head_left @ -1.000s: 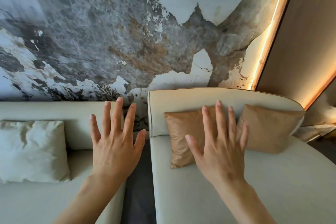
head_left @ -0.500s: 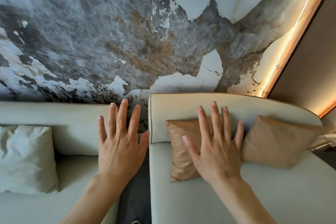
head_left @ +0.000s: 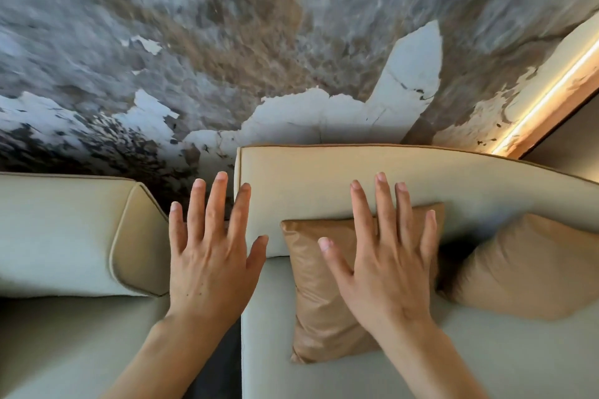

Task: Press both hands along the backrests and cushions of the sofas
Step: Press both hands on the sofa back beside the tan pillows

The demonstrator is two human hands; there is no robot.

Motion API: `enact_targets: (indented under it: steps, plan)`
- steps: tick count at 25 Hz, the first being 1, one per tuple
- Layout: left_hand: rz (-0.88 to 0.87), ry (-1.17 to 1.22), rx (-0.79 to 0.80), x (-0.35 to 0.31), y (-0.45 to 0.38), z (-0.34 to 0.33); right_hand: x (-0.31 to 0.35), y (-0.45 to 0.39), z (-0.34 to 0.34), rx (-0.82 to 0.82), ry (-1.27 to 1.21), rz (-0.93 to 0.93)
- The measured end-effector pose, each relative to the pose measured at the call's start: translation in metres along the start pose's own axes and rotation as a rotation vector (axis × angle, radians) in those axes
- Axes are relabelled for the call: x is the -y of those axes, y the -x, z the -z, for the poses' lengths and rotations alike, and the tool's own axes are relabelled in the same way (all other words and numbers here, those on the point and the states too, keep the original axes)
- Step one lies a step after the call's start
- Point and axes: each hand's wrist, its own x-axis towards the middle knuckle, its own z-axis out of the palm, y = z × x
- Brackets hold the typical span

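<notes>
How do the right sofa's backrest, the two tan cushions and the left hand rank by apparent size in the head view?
1. Backrest
2. Two tan cushions, centre and right: too alike to rank, both partly hidden
3. Left hand, enlarged by nearness

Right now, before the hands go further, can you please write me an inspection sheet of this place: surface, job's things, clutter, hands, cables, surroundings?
Surface: cream seat of the right sofa, smooth, bare apart from two cushions.
Job's things: right sofa backrest and left sofa backrest, a dark gap between the sofas; tan cushion leaning on the right backrest, a second tan cushion beside it, blurred.
Clutter: nothing seen.
Hands: left hand open, fingers spread, over the gap; right hand open, in front of the first tan cushion; contact cannot be told.
Cables: nothing seen.
Surroundings: wall with a grey and brown peeling-paint look; lit strip at the right.
</notes>
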Motion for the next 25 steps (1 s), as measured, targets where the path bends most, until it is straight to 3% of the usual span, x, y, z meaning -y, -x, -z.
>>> enact_targets:
  steps: [10,14,25]
  plan:
    - [-0.005,-0.105,0.155,0.018,-0.066,-0.17,-0.032,-0.059,-0.194,0.174,-0.061,0.027]
    - [0.03,-0.068,0.169,0.025,-0.073,-0.203,-0.033,-0.064,-0.231,0.198,-0.092,0.006]
    - [-0.032,-0.148,0.002,0.027,-0.085,-0.23,-0.031,-0.079,-0.266,0.064,-0.106,-0.01]
